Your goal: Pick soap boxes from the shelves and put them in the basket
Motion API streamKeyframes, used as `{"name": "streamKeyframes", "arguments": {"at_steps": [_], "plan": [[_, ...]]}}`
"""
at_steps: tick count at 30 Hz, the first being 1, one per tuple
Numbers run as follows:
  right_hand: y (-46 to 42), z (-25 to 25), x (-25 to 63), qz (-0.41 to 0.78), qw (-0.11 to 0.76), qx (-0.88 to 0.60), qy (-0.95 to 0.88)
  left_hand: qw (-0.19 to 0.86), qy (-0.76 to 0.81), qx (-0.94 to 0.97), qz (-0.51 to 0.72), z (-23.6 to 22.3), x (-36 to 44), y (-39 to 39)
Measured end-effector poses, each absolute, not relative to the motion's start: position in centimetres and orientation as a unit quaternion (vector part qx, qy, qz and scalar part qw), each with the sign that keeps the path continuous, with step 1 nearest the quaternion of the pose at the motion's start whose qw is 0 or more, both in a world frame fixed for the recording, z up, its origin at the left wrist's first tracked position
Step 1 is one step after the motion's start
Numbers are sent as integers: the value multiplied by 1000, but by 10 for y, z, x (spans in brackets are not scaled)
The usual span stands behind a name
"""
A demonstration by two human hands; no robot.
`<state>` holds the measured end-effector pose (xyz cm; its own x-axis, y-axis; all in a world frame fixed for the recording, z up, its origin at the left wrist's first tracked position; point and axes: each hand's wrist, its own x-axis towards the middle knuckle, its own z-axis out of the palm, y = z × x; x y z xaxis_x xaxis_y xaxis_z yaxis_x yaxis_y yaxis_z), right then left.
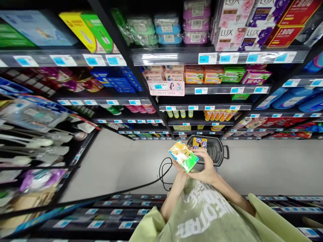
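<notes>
A glossy wrapped packet [183, 156], orange-yellow and green with blue edges, is in both hands, tilted in front of the person's green T-shirt [202, 216] with white lettering; the left hand [179, 170] is at its lower left edge, the fingers mostly hidden by the packet, so how far they are curled cannot be told; the right hand [205, 168] is partly open and has hold of the right end, its fingers over the far edge and the thumb by the near corner; beyond the hands, a dark plastic shopping basket [219, 154] holds small yellow-and-blue boxes [200, 142]; a black cable [141, 186] loops left of the left hand; ahead, shelves carry orange bottles [218, 115], a pink sign [166, 88] and LUX soap boxes [230, 37]; serving utensils [37, 144] fill the rack at left.
</notes>
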<state>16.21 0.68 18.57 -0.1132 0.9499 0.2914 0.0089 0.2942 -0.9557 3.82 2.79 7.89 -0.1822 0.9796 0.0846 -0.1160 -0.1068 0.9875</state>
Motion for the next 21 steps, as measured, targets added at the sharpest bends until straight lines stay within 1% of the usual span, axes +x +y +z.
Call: {"name": "streamKeyframes", "arguments": {"at_steps": [3, 7, 9, 12, 15, 18, 21], "plan": [[9, 192, 165, 467, 520, -419, -580, 549, 427, 325, 641, 78, 35, 26], [13, 197, 178, 473, 476, -456, -585, 593, 443, 219, 636, 92, 34, 26], [17, 197, 187, 460, 488, -473, -570, 611, 439, 208, 624, 107, 33, 26], [24, 191, 199, 479, 544, -493, -480, 638, 407, 263, 598, 135, 30, 22], [32, 181, 207, 561, 594, -492, -300, 650, 349, 348, 578, 157, 33, 13], [39, 175, 212, 641, 591, -469, -141, 628, 321, 414, 576, 170, 44, 5], [44, 176, 213, 703, 569, -418, -90, 598, 327, 461, 568, 174, 53, 3]]}}
